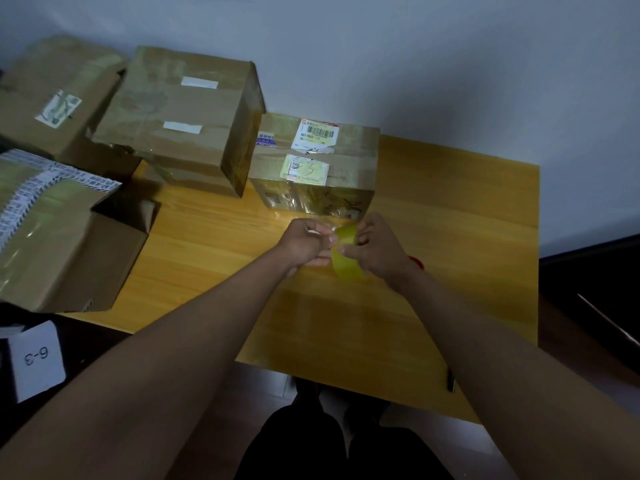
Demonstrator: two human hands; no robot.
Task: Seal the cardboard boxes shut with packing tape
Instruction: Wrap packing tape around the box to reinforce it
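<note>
- Table point(433, 237) runs fwd to wall point(415, 64).
- Labelled box point(313, 164) on table, far side, just behind both hands.
- L hand point(304, 242) & R hand point(375, 249) meet over table centre w/ tape roll point(346, 252) between them.
- Taller box point(180, 119) just left of labelled box.
- Far-left box point(52, 98) behind & left of taller box.
- Open-flap box point(65, 237) at table's left edge, nearer than the rest.
- Card point(36, 362) off table, near left.
</note>
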